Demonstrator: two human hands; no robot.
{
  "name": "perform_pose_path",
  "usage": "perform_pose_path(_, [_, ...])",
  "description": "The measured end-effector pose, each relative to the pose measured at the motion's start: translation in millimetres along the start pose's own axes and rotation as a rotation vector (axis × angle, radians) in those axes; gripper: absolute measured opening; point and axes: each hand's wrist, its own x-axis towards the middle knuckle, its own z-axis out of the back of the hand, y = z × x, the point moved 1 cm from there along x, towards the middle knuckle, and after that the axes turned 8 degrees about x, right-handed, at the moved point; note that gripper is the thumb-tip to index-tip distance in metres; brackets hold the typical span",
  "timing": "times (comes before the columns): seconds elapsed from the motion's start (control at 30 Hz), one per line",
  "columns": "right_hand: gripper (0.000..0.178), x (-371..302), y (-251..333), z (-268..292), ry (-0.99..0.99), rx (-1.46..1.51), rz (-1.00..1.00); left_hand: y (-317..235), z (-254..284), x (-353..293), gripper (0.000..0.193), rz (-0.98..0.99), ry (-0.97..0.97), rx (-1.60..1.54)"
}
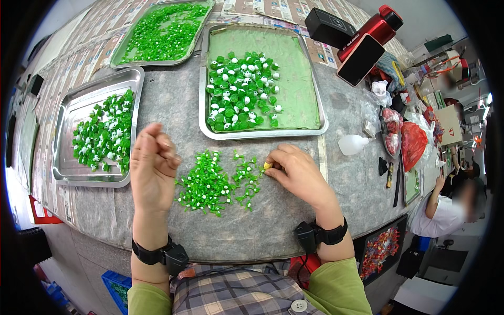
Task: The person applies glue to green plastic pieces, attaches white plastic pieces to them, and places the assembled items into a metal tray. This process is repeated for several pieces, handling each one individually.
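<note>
On the grey cloth lies a heap of small green plastic pieces with white dots, with a looser group at its right. My right hand pinches at that group's right edge; a small green piece shows at the fingertips, next to a yellow band on one finger. My left hand is raised left of the heap, fingers curled together; what they hold, if anything, is hidden. Beyond them, a tray with a green lining bears round green-and-white beads. The left metal tray holds green-and-white pieces.
A third tray of small green pieces stands far left. At the right are a black box, a red bottle, a phone, a white squeeze bottle and red bags. A person sits far right.
</note>
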Motion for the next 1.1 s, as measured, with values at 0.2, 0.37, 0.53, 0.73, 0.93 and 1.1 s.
perform_pose_path(0.2, [0.012, 2, 21, 8, 0.102, 0.679, -0.215, 32, -30, -23, 0.021, -0.154, 0.422, 1.154])
perform_pose_path(0.37, [0.011, -4, 30, -3, 0.155, 1.249, -0.236, 35, -44, -26, 0.021, -0.183, 0.445, 1.216])
perform_pose_path(0.53, [0.012, -20, 26, 57, -0.738, 0.73, -0.065, 33, -26, -27, 0.014, 0.204, 0.173, 0.712])
perform_pose_path(0.73, [0.033, -75, -68, 103, -1.113, 0.306, -0.263, 33, -24, -19, 0.022, 0.312, 0.059, 0.431])
perform_pose_path(0.93, [0.046, -74, -104, 75, -0.591, 0.463, -0.644, 31, -25, -22, 0.023, 0.407, 0.048, 0.348])
perform_pose_path(1.1, [0.037, -48, -53, 70, -0.801, 0.795, -0.312, 35, -21, -22, 0.021, 0.475, 0.082, 0.259])
